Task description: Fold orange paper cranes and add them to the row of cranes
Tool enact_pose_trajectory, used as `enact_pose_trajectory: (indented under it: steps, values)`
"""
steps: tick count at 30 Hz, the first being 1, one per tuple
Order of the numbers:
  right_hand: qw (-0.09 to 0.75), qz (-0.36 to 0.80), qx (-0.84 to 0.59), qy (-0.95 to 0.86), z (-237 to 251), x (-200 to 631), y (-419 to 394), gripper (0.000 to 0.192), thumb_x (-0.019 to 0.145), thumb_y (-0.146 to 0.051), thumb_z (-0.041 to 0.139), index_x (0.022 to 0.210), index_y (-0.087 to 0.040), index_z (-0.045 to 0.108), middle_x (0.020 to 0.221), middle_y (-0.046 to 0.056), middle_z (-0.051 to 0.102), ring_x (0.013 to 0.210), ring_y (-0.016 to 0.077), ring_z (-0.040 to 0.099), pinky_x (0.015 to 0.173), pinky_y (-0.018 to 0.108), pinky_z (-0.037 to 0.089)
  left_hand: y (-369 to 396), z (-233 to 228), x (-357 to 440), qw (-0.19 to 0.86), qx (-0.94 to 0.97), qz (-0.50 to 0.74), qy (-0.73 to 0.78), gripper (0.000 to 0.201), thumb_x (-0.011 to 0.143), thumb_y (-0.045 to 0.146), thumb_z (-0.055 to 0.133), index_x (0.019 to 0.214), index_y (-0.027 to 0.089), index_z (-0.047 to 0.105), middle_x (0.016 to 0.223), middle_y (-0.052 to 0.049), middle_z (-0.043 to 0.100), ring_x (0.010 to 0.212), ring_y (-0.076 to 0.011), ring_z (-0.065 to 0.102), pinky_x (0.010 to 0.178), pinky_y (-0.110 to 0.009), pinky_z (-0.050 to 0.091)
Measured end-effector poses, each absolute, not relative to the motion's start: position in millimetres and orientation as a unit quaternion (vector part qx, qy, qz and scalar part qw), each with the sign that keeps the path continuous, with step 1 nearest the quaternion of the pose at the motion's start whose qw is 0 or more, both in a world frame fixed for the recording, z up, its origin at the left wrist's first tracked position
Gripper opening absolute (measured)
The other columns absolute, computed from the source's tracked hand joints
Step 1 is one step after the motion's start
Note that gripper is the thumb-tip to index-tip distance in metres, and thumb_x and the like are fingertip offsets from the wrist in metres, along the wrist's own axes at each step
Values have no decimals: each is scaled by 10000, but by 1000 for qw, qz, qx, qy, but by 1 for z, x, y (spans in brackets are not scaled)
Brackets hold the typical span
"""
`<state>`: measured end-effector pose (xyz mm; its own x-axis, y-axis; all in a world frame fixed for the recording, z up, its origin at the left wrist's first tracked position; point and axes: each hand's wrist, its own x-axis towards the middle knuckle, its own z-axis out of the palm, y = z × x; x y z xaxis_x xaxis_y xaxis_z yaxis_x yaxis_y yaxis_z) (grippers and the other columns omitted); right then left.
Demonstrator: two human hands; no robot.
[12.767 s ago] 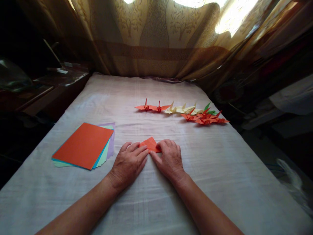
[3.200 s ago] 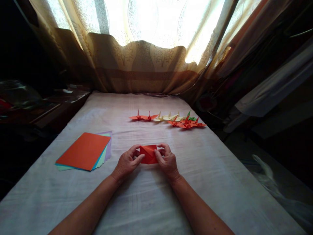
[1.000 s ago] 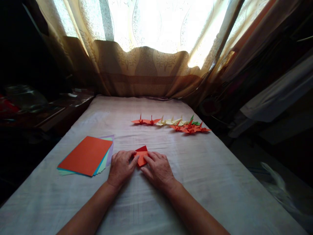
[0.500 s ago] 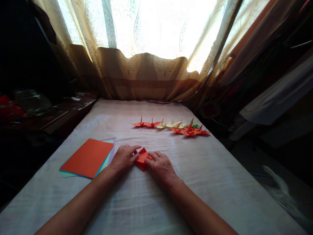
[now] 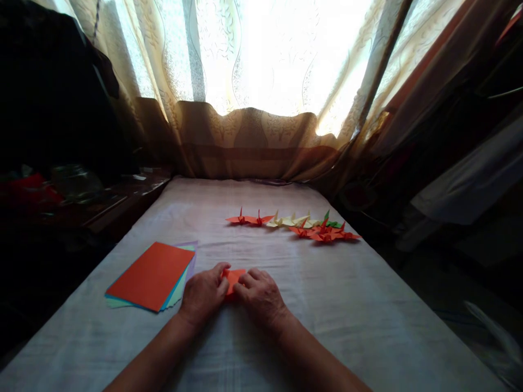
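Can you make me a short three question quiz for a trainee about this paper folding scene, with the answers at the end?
1. True or false: both the left hand and the right hand rest on the folded orange paper.
2. Where does the stack of coloured sheets lie? A) to the left of the hands B) to the right of the hands C) under the paper cranes
3. Fill in: the top sheet of the stack is ____ in colour.

Key
1. True: both press it flat on the cloth-covered table.
2. A
3. Orange
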<state>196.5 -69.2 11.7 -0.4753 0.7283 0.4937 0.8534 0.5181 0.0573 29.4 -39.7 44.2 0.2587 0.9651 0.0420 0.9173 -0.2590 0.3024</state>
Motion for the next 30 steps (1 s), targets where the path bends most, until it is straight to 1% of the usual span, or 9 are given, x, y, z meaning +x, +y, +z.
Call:
enact_pose_trajectory:
  steps: [3, 5, 7, 9, 12, 16, 21, 25, 30]
  values:
    - [189, -155, -486, -839, 9, 219, -70, 94, 871, -238, 703, 789, -230, 657, 819, 2, 688, 792, 184, 569, 682, 301, 395, -49, 45, 33, 201, 797, 128, 554, 244, 898, 216, 525, 1028, 271, 724, 855, 0, 758, 777, -176, 702, 674, -247, 460]
    - [168, -149, -510, -830, 9, 235, -72, 70, 881, -232, 689, 813, -223, 672, 882, 19, 702, 834, 190, 583, 700, 296, 412, -54, 44, 33, 215, 823, 124, 512, 218, 897, 227, 537, 979, 274, 733, 840, 6, 748, 773, -170, 689, 680, -248, 464]
    - [148, -133, -512, -836, 10, 246, -75, 9, 883, -219, 684, 880, -227, 686, 929, 25, 711, 850, 191, 596, 717, 289, 436, -54, 42, 29, 164, 861, 121, 466, 189, 893, 236, 549, 929, 258, 734, 851, -17, 725, 793, -184, 668, 716, -275, 479]
    - [140, -116, -509, -842, 10, 252, -78, 67, 901, -200, 658, 957, -225, 687, 987, 35, 716, 863, 184, 610, 749, 283, 459, -50, 39, 25, 71, 898, 136, 411, 178, 895, 236, 547, 858, 230, 720, 917, -55, 699, 854, -208, 643, 780, -319, 493]
    - [151, -104, -495, -849, 6, 256, -80, 98, 929, -182, 611, 984, -218, 684, 1037, 45, 720, 851, 167, 629, 787, 274, 482, -37, 32, 22, -16, 931, 199, 304, 186, 898, 188, 530, 955, 227, 703, 1101, -78, 686, 1050, -236, 607, 945, -383, 465]
    - [192, -86, -469, -858, 2, 260, -80, 128, 939, -143, 576, 970, -200, 686, 1018, 47, 736, 866, 156, 654, 826, 255, 482, -21, 29, 25, -9, 949, 202, 241, 247, 933, 191, 515, 1130, 233, 657, 1301, -62, 645, 1272, -242, 514, 1115, -430, 326]
    - [219, -23, -501, -837, 8, 262, -77, 131, 926, -156, 588, 904, -207, 707, 946, 34, 752, 848, 153, 669, 802, 243, 464, -20, 31, 24, 76, 950, 129, 274, 204, 953, 300, 522, 1063, 269, 691, 1029, -29, 747, 1077, -217, 638, 1106, -449, 309]
    - [218, 67, -556, -800, 13, 262, -71, 66, 856, -189, 676, 837, -226, 728, 870, 17, 755, 813, 155, 665, 788, 251, 457, -25, 29, 20, 128, 934, 154, 297, 226, 958, 356, 521, 1057, 252, 696, 975, -44, 741, 961, -204, 662, 989, -390, 401]
    - [276, 142, -577, -755, 10, 261, -68, 80, 817, -170, 704, 821, -242, 739, 852, 5, 753, 838, 149, 659, 798, 248, 466, -23, 26, 28, 112, 921, 165, 336, 216, 948, 366, 554, 1019, 247, 720, 890, -45, 743, 847, -210, 655, 829, -357, 428]
